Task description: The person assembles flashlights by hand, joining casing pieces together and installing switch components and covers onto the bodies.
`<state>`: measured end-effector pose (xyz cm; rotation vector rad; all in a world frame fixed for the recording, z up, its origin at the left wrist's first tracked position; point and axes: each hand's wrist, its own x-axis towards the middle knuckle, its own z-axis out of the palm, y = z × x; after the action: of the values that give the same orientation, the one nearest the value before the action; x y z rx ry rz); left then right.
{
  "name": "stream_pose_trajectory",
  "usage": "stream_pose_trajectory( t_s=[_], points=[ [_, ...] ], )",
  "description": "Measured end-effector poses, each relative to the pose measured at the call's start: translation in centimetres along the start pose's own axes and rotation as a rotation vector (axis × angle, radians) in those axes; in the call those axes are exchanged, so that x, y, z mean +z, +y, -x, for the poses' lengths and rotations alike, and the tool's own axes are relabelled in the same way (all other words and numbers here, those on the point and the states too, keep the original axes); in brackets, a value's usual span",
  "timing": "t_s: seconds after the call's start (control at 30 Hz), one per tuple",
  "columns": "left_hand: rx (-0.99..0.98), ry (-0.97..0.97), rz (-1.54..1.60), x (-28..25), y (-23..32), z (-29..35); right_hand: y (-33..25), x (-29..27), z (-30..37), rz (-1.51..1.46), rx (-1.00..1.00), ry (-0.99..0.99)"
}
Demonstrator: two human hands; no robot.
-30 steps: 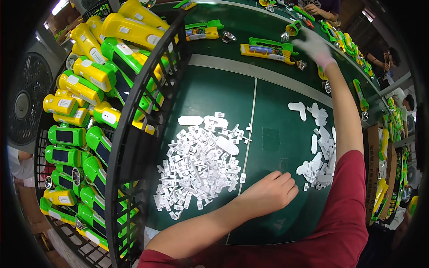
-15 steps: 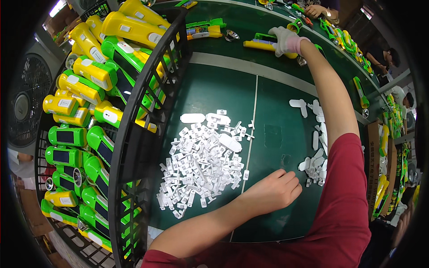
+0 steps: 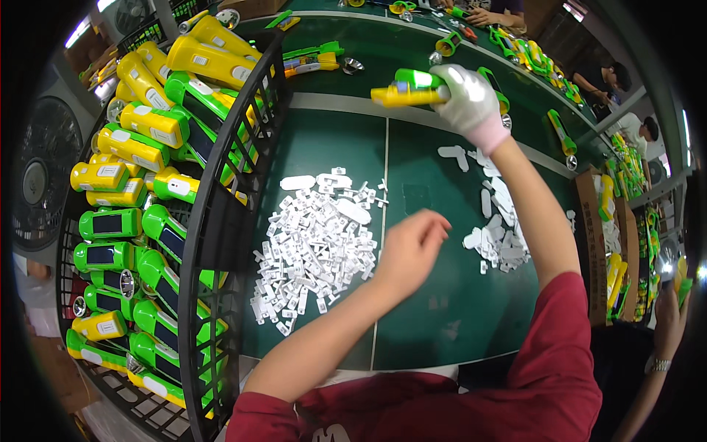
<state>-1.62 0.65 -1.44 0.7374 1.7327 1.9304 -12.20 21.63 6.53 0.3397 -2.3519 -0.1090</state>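
Note:
In my gloved right hand (image 3: 471,99) is a yellow and green flashlight (image 3: 407,96), held by one end above the rear ledge of the bench. Its casing looks partly open, with inner parts showing between the yellow and green halves. My bare left hand (image 3: 414,250) hovers over the green bench, its fingers loosely curled and a gap beside the thumb. I see nothing in it. Left of that hand spreads a heap of small white plastic parts (image 3: 313,250). Under and beside my right forearm lie larger white oval pieces (image 3: 497,236).
A black crate (image 3: 208,243) full of flashlights rises at the left. Along the rear ledge lie an opened flashlight (image 3: 313,60), a reflector (image 3: 353,66) and a green-rimmed head (image 3: 447,44). Other people work across the bench and at right, where another person's hand (image 3: 669,324) holds a flashlight.
My right hand has lifted the flashlight off the rear ledge and brought it slightly left. My left hand has moved left and away from me, turning as it went. The view has shifted.

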Motion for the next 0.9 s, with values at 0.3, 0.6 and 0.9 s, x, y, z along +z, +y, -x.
stream_pose_trajectory(
  t_s=[0.3, 0.6, 0.9],
  points=[
    [0.006, 0.015, 0.8, -1.7, 1.3, -1.0, -12.2, -9.1, 8.6, 0.151, 0.268, 0.076],
    [0.006, -0.168, 0.629, -1.4, 1.4, -0.7, -14.8, -13.5, 10.2, 0.025, 0.428, -0.145],
    [-0.095, -0.232, 0.675, -1.6, 0.6, -0.9, -13.8, -14.6, 12.0, -0.309, 0.543, -0.433]
  ],
)
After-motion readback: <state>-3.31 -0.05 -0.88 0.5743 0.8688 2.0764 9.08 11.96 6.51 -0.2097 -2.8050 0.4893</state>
